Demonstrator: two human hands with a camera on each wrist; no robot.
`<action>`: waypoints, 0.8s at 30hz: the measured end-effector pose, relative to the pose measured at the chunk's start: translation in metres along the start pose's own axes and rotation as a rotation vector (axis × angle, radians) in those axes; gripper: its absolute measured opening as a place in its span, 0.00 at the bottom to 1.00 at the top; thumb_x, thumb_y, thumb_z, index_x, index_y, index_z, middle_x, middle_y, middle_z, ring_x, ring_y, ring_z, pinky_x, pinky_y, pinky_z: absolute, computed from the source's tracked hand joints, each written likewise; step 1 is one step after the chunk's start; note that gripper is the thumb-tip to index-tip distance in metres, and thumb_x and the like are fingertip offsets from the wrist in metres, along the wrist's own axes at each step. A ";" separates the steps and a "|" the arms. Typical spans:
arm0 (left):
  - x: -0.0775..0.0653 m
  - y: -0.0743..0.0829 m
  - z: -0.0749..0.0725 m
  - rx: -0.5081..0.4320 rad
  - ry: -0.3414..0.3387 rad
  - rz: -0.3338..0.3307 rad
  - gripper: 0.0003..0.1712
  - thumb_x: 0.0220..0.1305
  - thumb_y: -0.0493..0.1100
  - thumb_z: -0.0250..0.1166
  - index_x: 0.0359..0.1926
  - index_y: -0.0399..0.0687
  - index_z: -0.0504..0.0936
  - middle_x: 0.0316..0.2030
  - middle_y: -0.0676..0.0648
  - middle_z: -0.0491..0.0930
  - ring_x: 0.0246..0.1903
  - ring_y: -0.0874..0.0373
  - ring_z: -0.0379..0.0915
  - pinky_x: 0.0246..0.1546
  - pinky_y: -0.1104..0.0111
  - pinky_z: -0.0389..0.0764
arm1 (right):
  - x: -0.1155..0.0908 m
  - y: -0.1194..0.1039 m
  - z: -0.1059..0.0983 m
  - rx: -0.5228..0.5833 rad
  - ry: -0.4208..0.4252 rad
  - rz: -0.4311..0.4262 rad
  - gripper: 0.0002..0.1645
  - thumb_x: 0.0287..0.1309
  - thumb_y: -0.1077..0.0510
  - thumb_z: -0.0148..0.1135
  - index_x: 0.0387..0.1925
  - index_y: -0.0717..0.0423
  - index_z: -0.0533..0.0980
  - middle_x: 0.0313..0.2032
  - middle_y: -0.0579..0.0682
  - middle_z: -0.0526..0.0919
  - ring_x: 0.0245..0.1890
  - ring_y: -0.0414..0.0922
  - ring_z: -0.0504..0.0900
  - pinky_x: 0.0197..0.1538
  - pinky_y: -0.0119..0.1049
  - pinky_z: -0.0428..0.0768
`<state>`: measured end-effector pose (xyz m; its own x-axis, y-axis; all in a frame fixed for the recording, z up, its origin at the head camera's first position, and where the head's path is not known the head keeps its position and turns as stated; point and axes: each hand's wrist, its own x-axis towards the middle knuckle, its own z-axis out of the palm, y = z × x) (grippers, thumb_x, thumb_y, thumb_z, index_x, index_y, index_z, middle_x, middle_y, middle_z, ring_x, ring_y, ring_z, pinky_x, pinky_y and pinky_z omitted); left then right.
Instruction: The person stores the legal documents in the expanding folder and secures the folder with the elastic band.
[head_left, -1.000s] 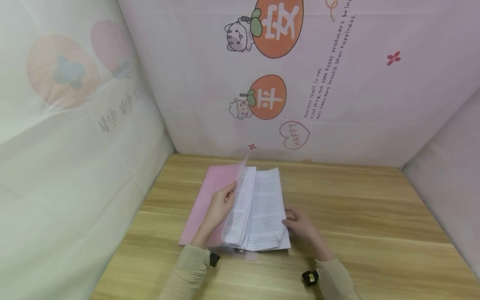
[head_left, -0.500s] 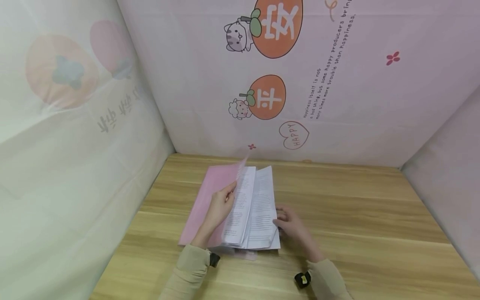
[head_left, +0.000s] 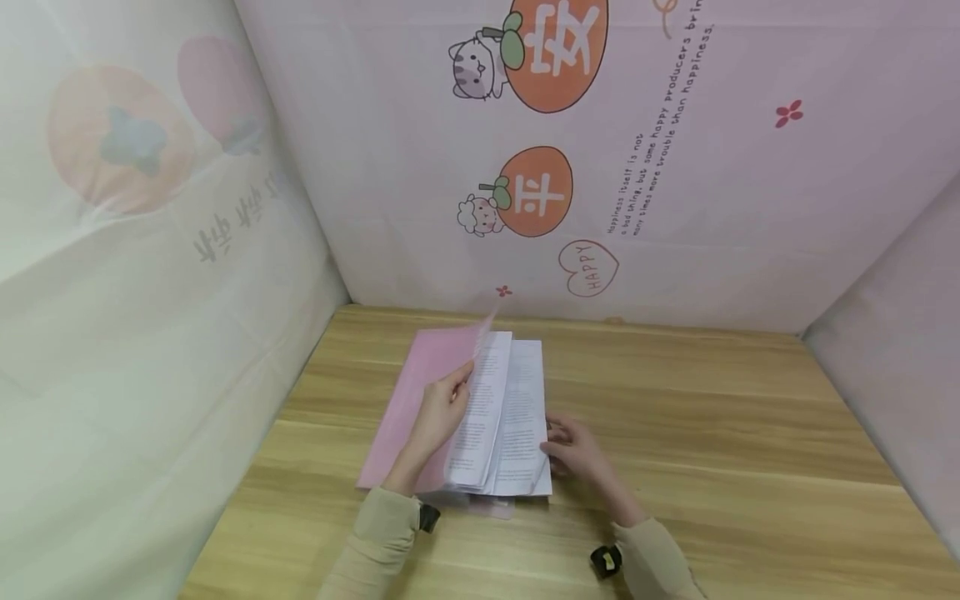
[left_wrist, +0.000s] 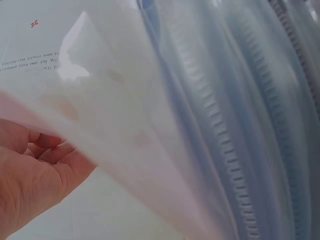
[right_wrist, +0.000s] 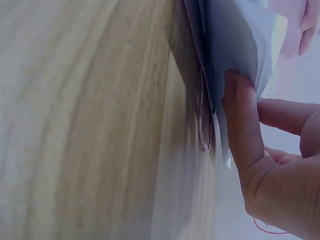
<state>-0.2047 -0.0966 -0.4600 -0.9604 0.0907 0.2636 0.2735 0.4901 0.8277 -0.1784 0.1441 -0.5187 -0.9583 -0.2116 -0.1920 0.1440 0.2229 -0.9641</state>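
Observation:
A pink folder [head_left: 420, 375] lies on the table, its cover raised along the right side. My left hand [head_left: 441, 410] pinches that cover near its edge; the left wrist view shows the fingers [left_wrist: 50, 155] at the pink edge, beside blurred clear pocket sleeves [left_wrist: 240, 125]. Printed pages [head_left: 480, 417] show under the cover. To their right lie printed sheets [head_left: 522, 408], partly slid in beneath those pages, their left part hidden. My right hand [head_left: 573, 448] pinches the sheets' right edge, thumb on one face and fingers on the other, as the right wrist view shows.
The wooden table [head_left: 712, 450] extends to both sides. White printed cloth walls [head_left: 675, 275] rise at the back, left and right. A clear flap [head_left: 492, 507] sticks out below the folder's lower edge.
The right hand has moved left with the printed sheets, so less of them shows beside the folder's pages; their top edge now sits lower. The left hand and the raised cover have stayed in place.

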 end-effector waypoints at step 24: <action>0.000 0.000 0.000 0.016 0.004 0.003 0.26 0.65 0.31 0.50 0.64 0.32 0.74 0.60 0.35 0.77 0.55 0.47 0.79 0.54 0.56 0.81 | 0.006 -0.004 0.007 0.015 0.081 0.074 0.36 0.60 0.70 0.57 0.70 0.64 0.63 0.53 0.67 0.81 0.24 0.39 0.77 0.22 0.30 0.70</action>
<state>-0.2046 -0.0969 -0.4602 -0.9593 0.0886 0.2681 0.2753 0.5039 0.8187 -0.1833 0.1351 -0.5178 -0.9617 -0.1175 -0.2478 0.2180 0.2210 -0.9506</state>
